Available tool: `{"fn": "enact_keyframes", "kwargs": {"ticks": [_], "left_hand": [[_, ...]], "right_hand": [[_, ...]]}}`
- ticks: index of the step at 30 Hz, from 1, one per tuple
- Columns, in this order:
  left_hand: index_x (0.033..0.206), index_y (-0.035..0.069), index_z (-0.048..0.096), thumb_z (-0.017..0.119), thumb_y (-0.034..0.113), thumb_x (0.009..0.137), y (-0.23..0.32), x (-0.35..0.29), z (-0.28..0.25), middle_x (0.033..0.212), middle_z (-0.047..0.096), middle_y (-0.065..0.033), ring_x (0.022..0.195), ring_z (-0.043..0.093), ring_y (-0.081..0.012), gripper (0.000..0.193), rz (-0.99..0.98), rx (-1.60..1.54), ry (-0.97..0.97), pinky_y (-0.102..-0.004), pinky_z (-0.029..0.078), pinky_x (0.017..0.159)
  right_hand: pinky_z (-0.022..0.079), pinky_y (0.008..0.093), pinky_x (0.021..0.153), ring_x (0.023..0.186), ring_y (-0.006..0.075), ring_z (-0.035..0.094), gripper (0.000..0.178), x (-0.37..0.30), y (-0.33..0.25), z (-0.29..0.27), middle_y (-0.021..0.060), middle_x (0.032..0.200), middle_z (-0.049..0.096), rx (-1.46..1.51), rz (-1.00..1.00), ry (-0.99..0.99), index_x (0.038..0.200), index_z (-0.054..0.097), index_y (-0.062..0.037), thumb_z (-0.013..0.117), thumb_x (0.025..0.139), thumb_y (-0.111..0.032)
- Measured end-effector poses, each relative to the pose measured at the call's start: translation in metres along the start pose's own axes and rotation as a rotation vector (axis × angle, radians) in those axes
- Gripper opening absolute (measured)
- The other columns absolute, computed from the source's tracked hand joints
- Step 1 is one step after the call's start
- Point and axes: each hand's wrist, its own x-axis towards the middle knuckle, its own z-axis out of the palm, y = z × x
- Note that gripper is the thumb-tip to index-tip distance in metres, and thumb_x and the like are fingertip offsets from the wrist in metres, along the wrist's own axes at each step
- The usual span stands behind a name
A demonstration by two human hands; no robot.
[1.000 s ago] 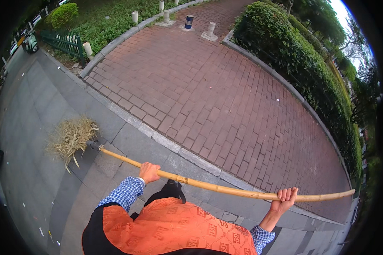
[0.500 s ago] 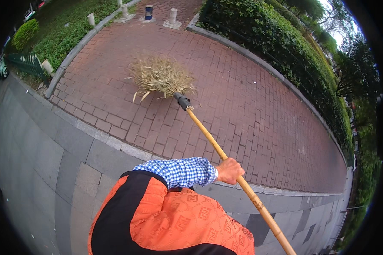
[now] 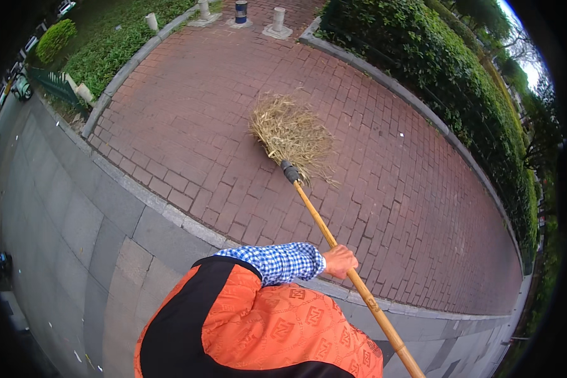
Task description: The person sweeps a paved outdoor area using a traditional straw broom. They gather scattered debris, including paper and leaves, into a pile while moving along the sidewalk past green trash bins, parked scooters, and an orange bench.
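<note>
My left hand (image 3: 340, 261) is closed around the bamboo handle of a long broom (image 3: 317, 217). The blue-and-white checked sleeve of that arm reaches across the front of my orange and black vest. From the grip, the handle slants up and left to a dark binding (image 3: 290, 171), and its lower end runs out at the bottom edge. A wide, bushy head of dry straw-coloured twigs (image 3: 291, 133) fans out over the red brick paving (image 3: 195, 126). My right hand is out of view.
Grey stone slabs (image 3: 75, 220) border the bricks on the near side. A clipped hedge (image 3: 422, 69) behind a kerb lines the right. Short bollards (image 3: 278, 20) stand at the far end, and a low green fence (image 3: 57, 88) at the left. A small white scrap (image 3: 402, 135) lies on the bricks.
The broom head has swung to the right across the bricks, and its twigs now spread to the right of the binding. My left hand keeps its grip on the handle.
</note>
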Motion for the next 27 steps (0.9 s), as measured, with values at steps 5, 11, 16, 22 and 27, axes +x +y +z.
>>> {"fn": "enact_keyframes", "kwargs": {"ticks": [5,11,16,22,27], "left_hand": [[0.057,0.010,0.053,0.060,0.018,0.055,-0.104,-0.064,-0.091,0.055,0.055,-0.0106,0.060,0.055,-0.0321,0.011,-0.307,0.117,0.317,-0.0424,0.041,0.056],[0.063,0.010,0.053,0.062,0.020,0.056,-0.194,-0.176,-0.158,0.059,0.055,-0.0116,0.064,0.055,-0.0346,0.015,-0.742,0.140,0.295,-0.0446,0.041,0.059],[0.063,0.011,0.055,0.060,0.020,0.058,-0.230,-0.211,-0.223,0.057,0.055,-0.0122,0.061,0.055,-0.0342,0.011,-0.931,0.271,0.330,-0.0442,0.042,0.057],[0.062,0.016,0.055,0.064,0.020,0.052,-0.251,-0.124,-0.275,0.054,0.055,-0.0056,0.056,0.056,-0.0270,0.014,-0.646,0.352,0.376,-0.0392,0.042,0.053],[0.068,0.014,0.057,0.063,0.025,0.055,-0.280,0.018,-0.300,0.058,0.058,-0.0070,0.057,0.058,-0.0253,0.018,-0.282,0.286,0.212,-0.0372,0.044,0.055]], "right_hand": [[0.029,0.0215,0.037,0.037,0.0075,0.029,0.028,-0.058,0.095,0.178,-0.0046,0.046,0.028,0.390,0.334,-0.245,0.060,0.035,-0.0143,0.038,0.088,-0.018],[0.024,0.0163,0.038,0.036,0.0014,0.020,0.012,-0.163,0.174,0.328,-0.0049,0.048,0.023,0.530,0.592,-0.395,0.093,0.046,-0.0008,0.038,0.091,-0.009],[0.028,0.0198,0.041,0.041,0.0026,0.025,0.009,-0.221,0.254,0.410,-0.0059,0.051,0.025,0.519,1.074,-0.480,0.093,0.047,-0.0071,0.040,0.090,-0.011],[0.026,0.0194,0.039,0.041,0.0042,0.024,0.013,-0.156,0.319,0.377,-0.0044,0.051,0.025,0.656,1.068,-0.325,0.083,0.045,-0.0034,0.036,0.091,-0.008],[0.027,0.0203,0.042,0.039,0.0059,0.023,0.026,-0.081,0.283,0.313,-0.0032,0.048,0.025,0.590,0.844,-0.220,0.065,0.037,-0.0075,0.034,0.091,-0.007]]}}
